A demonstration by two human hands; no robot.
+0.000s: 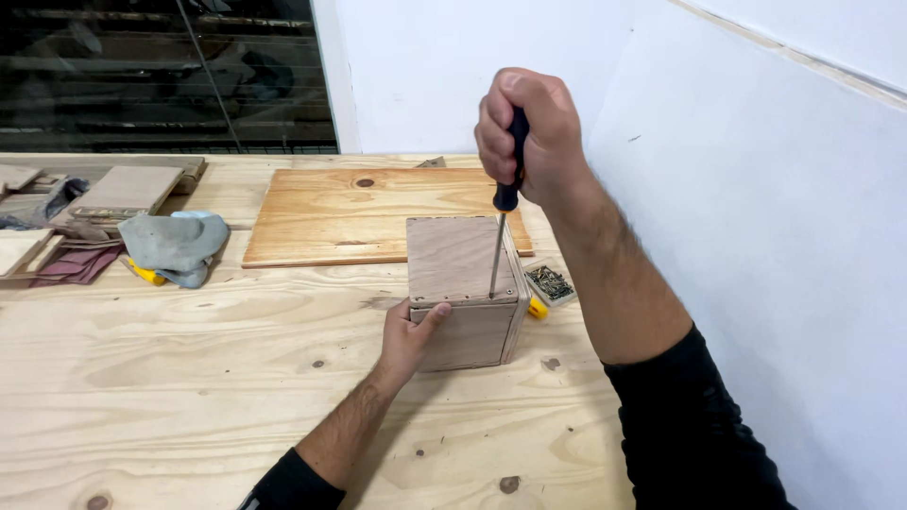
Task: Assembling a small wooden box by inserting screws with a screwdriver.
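A small wooden box stands on the plywood workbench. My left hand presses against the box's near left side, thumb up at its top edge. My right hand is closed around the dark handle of a screwdriver, held upright. The thin shaft runs down and its tip meets the near right corner of the box's top panel.
A flat plywood board lies behind the box. A small tray of screws sits right of the box by the white wall. Grey cloth, a yellow tool and wood offcuts lie at the left.
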